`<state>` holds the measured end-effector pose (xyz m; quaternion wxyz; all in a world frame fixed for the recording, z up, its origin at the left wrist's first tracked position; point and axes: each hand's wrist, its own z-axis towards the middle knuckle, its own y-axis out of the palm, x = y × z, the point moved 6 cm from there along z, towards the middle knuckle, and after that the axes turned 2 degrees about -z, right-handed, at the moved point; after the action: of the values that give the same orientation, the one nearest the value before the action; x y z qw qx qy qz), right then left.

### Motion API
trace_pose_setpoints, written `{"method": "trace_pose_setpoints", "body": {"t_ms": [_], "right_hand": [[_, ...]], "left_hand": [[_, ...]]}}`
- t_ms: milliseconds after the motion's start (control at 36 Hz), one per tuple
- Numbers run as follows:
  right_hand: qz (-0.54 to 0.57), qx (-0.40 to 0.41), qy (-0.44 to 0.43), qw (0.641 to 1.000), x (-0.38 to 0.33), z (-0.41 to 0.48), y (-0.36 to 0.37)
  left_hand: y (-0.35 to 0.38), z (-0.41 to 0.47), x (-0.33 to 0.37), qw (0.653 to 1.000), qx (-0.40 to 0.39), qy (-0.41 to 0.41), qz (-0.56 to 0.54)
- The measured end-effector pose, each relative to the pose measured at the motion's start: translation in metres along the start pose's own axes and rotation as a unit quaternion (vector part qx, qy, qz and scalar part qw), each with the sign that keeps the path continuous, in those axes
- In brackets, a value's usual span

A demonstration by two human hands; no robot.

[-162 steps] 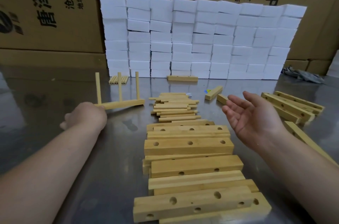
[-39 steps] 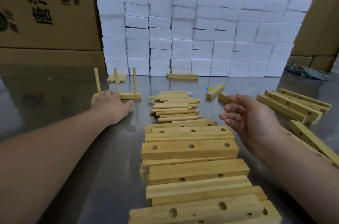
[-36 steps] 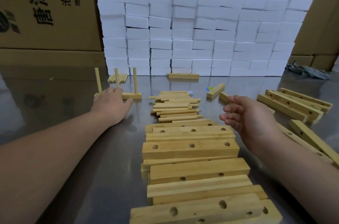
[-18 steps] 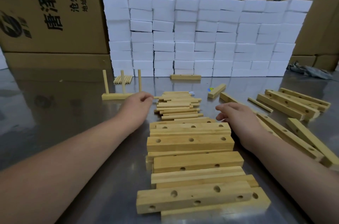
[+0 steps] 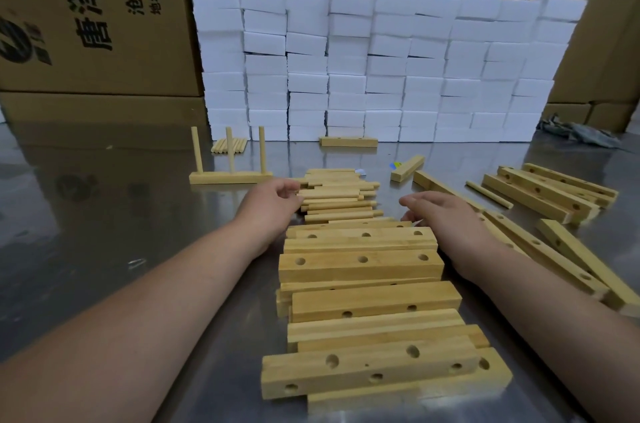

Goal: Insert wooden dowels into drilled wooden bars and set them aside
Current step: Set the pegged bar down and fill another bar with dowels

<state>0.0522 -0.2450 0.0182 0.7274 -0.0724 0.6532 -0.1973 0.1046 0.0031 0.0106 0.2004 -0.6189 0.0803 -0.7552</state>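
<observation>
The finished bar with three upright dowels (image 5: 230, 176) is now standing alone on the steel table (image 5: 86, 232), just left of the loose dowel pile (image 5: 337, 194); a second ago the left hand was resting on it, and four seconds back that hand was carrying it. So one assembly is set aside, and both hands are coming in for the next round.

The left hand (image 5: 273, 204) is arriving at the left edge of the dowel pile, fingers loosely curled and slightly apart, touching or nearly touching the dowel ends but not yet closed on one. The right hand (image 5: 440, 211) is lowering palm-down just right of the pile, at the far end of the row of drilled bars (image 5: 360, 263), fingers relaxed and holding nothing; earlier it was hovering palm-up, higher and farther right.

More drilled bars (image 5: 543, 190) are lying well to the right of the pile. Judging by this, the next step is picking up a dowel and a fresh bar.
</observation>
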Motion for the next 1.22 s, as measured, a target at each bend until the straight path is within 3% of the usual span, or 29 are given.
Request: {"method": "trace_pose_setpoints", "body": {"t_ms": [167,361,639,833,945,1056,1167,1222], "right_hand": [[0.022,-0.043,-0.006,0.999,-0.004,-0.004,0.004],[0.079,0.060,0.037,0.994,0.003,-0.002,-0.007],[0.014,0.079,0.045,0.996,0.001,0.011,-0.007],[-0.136,0.119,0.019,0.983,-0.003,0.035,-0.022],[-0.290,0.115,-0.009,0.950,-0.008,0.053,-0.023],[-0.455,0.115,-0.027,0.883,-0.015,0.068,-0.021],[-0.576,0.084,0.033,0.813,-0.010,0.076,-0.023],[-0.579,0.077,0.066,0.809,-0.006,0.076,-0.026]], "left_hand": [[0.001,0.000,-0.001,1.000,0.006,-0.009,0.006],[-0.001,-0.001,0.000,1.000,0.009,-0.017,0.000],[-0.010,-0.002,-0.001,0.996,0.030,-0.023,-0.086],[-0.012,-0.002,-0.002,0.994,0.051,-0.030,-0.087],[-0.012,-0.001,-0.003,0.993,0.056,-0.030,-0.104],[-0.012,0.000,-0.003,0.991,0.062,-0.031,-0.118],[-0.012,0.000,-0.002,0.992,0.060,-0.026,-0.109],[-0.012,0.000,-0.001,0.992,0.059,-0.026,-0.113]]}}
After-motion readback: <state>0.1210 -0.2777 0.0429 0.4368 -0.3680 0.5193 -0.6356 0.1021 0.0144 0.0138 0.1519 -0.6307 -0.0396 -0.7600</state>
